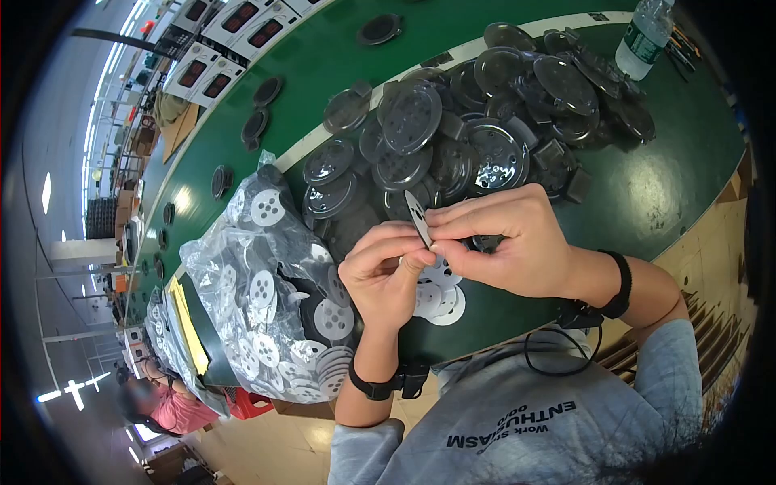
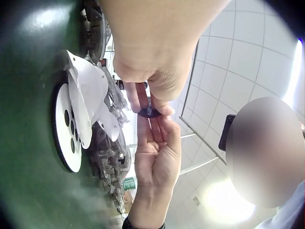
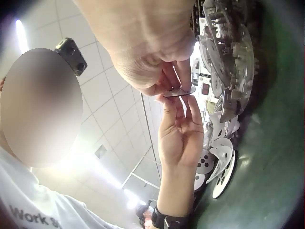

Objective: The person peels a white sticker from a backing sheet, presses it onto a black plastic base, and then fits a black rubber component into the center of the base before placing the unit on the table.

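A thin round disc with holes is held nearly on edge between both hands above the table. My left hand pinches its lower left side with thumb and fingers. From the right, my right hand pinches the same disc. In the left wrist view the disc looks dark; in the right wrist view its edge shows between the fingertips. Just below the hands lie several loose white discs, which also show at the side in the left wrist view.
Beyond the hands, a heap of dark translucent round lids covers the green table. A clear plastic bag of white discs lies at the left. A water bottle stands at the far right. Another person sits at the far left.
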A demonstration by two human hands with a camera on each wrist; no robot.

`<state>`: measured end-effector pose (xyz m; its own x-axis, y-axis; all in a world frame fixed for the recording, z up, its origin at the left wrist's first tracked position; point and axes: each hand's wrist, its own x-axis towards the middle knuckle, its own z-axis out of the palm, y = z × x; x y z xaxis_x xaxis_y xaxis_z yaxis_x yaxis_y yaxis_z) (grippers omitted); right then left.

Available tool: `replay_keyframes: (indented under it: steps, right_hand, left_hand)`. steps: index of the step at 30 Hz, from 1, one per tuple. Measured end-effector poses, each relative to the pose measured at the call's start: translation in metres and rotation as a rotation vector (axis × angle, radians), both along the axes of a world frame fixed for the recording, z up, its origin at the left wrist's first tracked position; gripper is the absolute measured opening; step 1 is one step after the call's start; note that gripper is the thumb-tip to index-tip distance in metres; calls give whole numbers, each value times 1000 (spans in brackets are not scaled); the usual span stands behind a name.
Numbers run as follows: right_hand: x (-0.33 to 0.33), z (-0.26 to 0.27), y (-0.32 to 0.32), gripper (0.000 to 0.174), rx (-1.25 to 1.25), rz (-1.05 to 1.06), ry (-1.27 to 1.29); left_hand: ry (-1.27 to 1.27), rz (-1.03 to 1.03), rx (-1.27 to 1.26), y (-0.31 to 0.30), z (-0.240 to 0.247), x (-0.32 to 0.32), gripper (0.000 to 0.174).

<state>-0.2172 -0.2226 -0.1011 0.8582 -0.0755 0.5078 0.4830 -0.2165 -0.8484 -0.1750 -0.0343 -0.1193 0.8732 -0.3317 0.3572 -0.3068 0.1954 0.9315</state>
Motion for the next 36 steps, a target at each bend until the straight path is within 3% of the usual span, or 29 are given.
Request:
replay_keyframes:
  steps: [18,25,36]
  right_hand:
    - [0,2,-1,13,-10,-4,0]
    - [-4,0,7,11,-77,-126,-85]
    - [-5,4,7,10,-94,-154,-93]
  left_hand:
    - [-29,9,52,0,3,-2,13]
    - [-59,37,106,-2,3,-5,13]
    - [-11,-13,20,-3,4,-5,13]
